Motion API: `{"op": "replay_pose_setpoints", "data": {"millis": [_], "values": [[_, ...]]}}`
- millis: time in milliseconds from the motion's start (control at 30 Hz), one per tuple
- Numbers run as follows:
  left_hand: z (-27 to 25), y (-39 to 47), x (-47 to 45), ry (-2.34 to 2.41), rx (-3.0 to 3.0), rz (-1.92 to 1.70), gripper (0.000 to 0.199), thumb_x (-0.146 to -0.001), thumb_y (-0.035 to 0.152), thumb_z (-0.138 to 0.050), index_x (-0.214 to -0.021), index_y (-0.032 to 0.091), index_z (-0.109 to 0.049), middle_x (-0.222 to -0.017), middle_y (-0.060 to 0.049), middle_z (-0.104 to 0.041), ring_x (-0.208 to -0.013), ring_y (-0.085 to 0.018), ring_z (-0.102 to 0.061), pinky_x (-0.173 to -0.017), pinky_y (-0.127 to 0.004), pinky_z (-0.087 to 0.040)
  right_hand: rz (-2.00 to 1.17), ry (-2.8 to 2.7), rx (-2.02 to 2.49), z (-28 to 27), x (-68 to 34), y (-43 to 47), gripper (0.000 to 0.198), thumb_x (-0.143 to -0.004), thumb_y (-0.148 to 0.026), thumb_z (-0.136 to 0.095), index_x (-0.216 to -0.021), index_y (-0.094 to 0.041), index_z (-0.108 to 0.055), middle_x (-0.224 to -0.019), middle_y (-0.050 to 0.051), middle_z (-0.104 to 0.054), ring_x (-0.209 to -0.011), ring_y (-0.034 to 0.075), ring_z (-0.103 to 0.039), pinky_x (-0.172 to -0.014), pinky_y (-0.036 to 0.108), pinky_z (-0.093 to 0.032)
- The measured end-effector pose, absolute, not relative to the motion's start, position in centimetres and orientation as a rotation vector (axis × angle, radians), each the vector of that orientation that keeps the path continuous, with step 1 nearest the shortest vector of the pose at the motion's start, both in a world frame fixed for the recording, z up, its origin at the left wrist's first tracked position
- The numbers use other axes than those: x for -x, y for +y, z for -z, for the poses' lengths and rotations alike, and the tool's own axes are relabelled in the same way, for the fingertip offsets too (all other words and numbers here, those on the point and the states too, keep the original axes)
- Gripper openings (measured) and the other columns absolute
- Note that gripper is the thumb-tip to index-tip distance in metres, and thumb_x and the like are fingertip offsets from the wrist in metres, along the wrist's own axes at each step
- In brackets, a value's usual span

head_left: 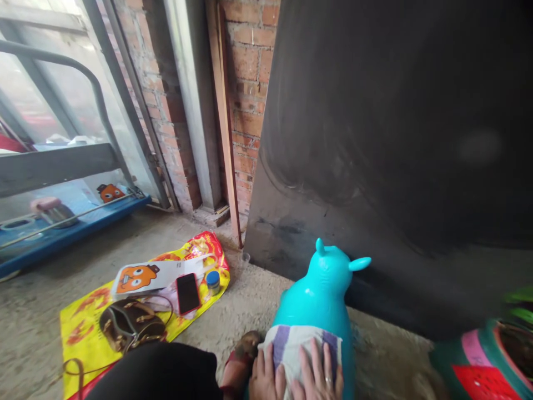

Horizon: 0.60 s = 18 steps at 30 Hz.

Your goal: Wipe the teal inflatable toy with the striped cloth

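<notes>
Concrete floor [246,303], hands [266,380] [317,378] flat, unclenched, palms down on striped cloth [293,339], over turquoise toy [316,304]

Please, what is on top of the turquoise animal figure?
On the animal figure lies a white cloth with purple stripes; the left hand and right hand rest on it. The surface under the cloth is covered and cannot be seen.

Unfinished-looking room, bare brick wall [249,61], rough concrete floor [160,232]

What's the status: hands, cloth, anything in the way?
Left hand and right hand on striped cloth. Cloth lying on turquoise animal toy. Dark board just beyond its head.
</notes>
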State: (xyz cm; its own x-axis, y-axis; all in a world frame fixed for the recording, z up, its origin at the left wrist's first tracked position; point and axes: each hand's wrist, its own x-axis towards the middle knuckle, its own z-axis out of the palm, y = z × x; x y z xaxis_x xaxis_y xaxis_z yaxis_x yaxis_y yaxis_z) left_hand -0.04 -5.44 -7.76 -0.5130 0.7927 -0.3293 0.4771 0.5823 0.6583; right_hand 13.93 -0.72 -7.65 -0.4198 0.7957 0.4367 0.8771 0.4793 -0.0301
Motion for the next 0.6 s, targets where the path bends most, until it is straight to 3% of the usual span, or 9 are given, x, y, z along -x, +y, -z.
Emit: {"op": "replay_pose_setpoints", "data": {"millis": [167, 367, 467, 600], "values": [[3.0, 0.3, 1.7, 2.059, -1.065, -0.639, 0.071, -0.09, 0.046, -0.024, -0.15, 0.008, -0.031, -0.156, -0.015, -0.038, -0.146, -0.028, -0.033, -0.121, -0.036, -0.028, 0.086, -2.393, 1.488, 3.7, -11.5, 4.2, 0.051, -0.089, -0.056, -0.046, -0.135, -0.036, -0.054, -0.151, 0.003, -0.044, -0.141, 0.039, -0.036, -0.111, 0.067, -0.028], [2.5, 3.5, 2.1, 2.013, -1.104, -0.67, 0.073, -0.09, 0.048, -0.026, -0.15, 0.006, -0.028, -0.158, -0.016, -0.034, -0.148, -0.029, -0.028, -0.122, -0.035, -0.024, -0.144, -2.505, 1.588, -0.4, -10.5, 7.2, 0.056, -0.095, -0.056, -0.031, -0.143, -0.031, -0.043, -0.159, 0.001, -0.025, -0.149, 0.037, -0.015, -0.118, 0.065, -0.017], [2.5, 1.9, 1.7, 2.02, -1.126, -0.646, 0.073, -0.091, 0.047, -0.027, -0.15, 0.004, -0.029, -0.159, -0.018, -0.03, -0.149, -0.03, -0.025, -0.121, -0.038, -0.026, -0.063, -2.453, 1.568, 0.8, -11.0, 6.1, 0.056, -0.094, -0.057, -0.034, -0.143, -0.03, -0.043, -0.158, 0.002, -0.027, -0.148, 0.036, -0.022, -0.116, 0.065, -0.024], [3.8, -1.9, 0.9, 2.129, -1.175, -0.493, 0.065, -0.092, 0.041, -0.033, -0.15, 0.013, -0.032, -0.159, -0.015, -0.029, -0.149, -0.027, -0.026, -0.121, -0.042, -0.028, 0.241, -2.285, 1.554, 5.1, -12.7, 2.1, 0.054, -0.089, -0.055, -0.042, -0.132, -0.025, -0.057, -0.147, 0.008, -0.046, -0.134, 0.039, -0.046, -0.101, 0.063, -0.043]]}}
